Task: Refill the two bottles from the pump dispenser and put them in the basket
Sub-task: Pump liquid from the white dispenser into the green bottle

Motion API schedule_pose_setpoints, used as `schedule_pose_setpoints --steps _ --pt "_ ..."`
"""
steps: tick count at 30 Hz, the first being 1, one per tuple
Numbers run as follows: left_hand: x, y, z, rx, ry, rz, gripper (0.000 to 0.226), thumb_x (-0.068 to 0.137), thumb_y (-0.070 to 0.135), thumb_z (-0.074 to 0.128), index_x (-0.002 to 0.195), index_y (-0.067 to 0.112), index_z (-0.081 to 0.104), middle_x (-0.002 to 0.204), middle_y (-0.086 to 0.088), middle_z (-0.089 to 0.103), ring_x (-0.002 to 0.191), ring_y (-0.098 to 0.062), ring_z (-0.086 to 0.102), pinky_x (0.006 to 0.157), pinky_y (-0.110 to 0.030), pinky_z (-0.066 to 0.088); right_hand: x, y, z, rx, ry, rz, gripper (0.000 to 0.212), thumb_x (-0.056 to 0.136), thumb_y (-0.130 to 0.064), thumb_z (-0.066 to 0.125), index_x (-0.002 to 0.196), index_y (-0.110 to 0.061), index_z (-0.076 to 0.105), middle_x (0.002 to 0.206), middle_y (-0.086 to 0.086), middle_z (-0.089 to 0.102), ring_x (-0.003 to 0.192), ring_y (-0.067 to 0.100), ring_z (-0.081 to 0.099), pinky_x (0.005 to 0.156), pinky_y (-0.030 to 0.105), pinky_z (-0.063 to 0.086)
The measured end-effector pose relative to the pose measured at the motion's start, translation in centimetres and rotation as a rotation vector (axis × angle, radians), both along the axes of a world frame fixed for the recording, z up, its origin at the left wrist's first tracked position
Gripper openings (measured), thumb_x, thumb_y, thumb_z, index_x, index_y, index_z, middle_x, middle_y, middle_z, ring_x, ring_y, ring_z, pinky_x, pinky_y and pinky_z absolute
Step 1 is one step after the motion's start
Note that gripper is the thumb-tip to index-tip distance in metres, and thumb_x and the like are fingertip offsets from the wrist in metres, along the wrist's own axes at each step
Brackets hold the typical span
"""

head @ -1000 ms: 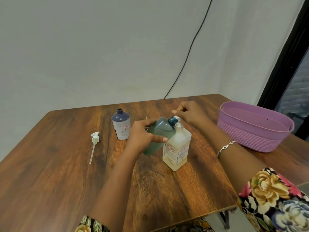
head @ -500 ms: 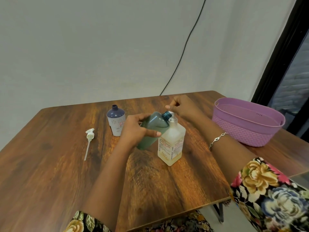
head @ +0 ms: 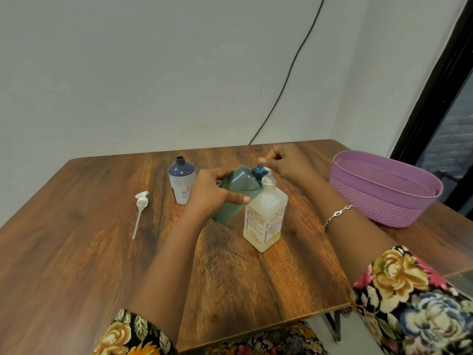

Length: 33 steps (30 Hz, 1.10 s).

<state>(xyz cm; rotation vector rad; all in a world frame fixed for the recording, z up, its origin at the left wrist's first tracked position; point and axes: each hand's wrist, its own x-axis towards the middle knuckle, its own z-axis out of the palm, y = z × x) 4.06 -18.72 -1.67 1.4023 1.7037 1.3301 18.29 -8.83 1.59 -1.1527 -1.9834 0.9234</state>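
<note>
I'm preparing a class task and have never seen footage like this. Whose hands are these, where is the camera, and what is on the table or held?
No machine: these are a person's bare hands, filmed in every picture by a wide-angle camera worn on their head, looking down. On the brown wooden table stand a clear square pump dispenser of yellowish liquid, an uncapped blue-and-white plastic bottle and a purple plastic basket; a loose white pump cap with its tube lies at the left. The left hand grips a translucent green plastic bottle, tilted, open neck beside the dispenser's spout. The right hand curls its fingers on the dispenser's pump head.
</note>
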Motion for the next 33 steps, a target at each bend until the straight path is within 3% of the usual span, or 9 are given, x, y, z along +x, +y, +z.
schedule_pose_setpoints --steps 3,5,11,14,20,25,33 --pt "0.2 0.1 -0.6 -0.015 -0.026 0.024 0.07 0.056 0.009 0.084 0.122 0.015 0.06 0.113 -0.001 0.061 0.106 -0.022 0.053 0.095 -0.043 0.044 0.0 0.1 -0.9 -0.005 0.029 -0.001 0.025 0.089 -0.011 0.059 0.066 -0.011 0.048 0.064 -0.003 0.052 0.05 -0.008 0.051 0.045 0.005 0.037" --pt "0.3 0.1 -0.7 -0.019 -0.041 0.03 0.07 0.056 0.009 0.084 0.121 0.015 0.06 0.117 -0.003 0.062 0.107 -0.022 0.053 0.096 -0.045 0.043 0.0 0.1 -0.8 -0.001 0.015 -0.002 0.025 0.089 -0.012 0.06 0.066 -0.011 0.049 0.064 -0.003 0.053 0.051 -0.006 0.049 0.043 0.004 0.036" --pt "0.4 -0.2 0.3 -0.012 -0.038 0.013 0.073 0.058 0.01 0.084 0.126 0.014 0.057 0.119 -0.003 0.059 0.109 -0.022 0.052 0.095 -0.043 0.044 0.5 0.3 1.3 0.007 -0.077 0.046 0.02 0.086 -0.015 0.064 0.067 -0.013 0.056 0.068 -0.002 0.057 0.06 0.007 0.046 0.06 0.023 0.038" --pt "0.1 0.0 0.3 -0.01 -0.012 0.018 0.074 0.059 0.01 0.084 0.127 0.013 0.055 0.122 -0.004 0.059 0.109 -0.02 0.051 0.096 -0.043 0.044 0.0 0.2 0.8 0.028 -0.079 0.014 0.022 0.087 -0.014 0.062 0.067 -0.012 0.053 0.068 -0.002 0.056 0.062 0.007 0.047 0.06 0.021 0.04" --pt "0.2 0.0 -0.7 -0.02 -0.028 0.034 0.073 0.056 0.01 0.085 0.124 0.013 0.059 0.119 -0.005 0.061 0.109 -0.023 0.053 0.097 -0.044 0.044 -0.1 -0.1 -1.0 0.085 -0.029 -0.019 0.025 0.089 -0.014 0.06 0.067 -0.013 0.048 0.064 -0.006 0.051 0.054 -0.006 0.045 0.048 0.007 0.035" --pt "0.4 -0.1 -0.1 -0.003 -0.035 0.024 0.07 0.059 0.01 0.083 0.124 0.013 0.058 0.109 0.002 0.059 0.106 -0.02 0.052 0.094 -0.039 0.043 0.2 0.0 0.9 0.037 -0.075 0.015 0.021 0.087 -0.014 0.062 0.069 -0.012 0.053 0.068 -0.002 0.054 0.06 0.004 0.045 0.055 0.016 0.036" --pt "0.0 0.4 -0.6 -0.006 -0.006 0.031 0.071 0.056 0.009 0.084 0.122 0.014 0.06 0.107 0.003 0.06 0.104 -0.02 0.053 0.095 -0.044 0.044 0.0 0.3 -1.1 0.059 -0.01 -0.009 0.024 0.089 -0.018 0.06 0.067 -0.013 0.05 0.064 -0.003 0.051 0.058 0.006 0.044 0.058 0.018 0.039"
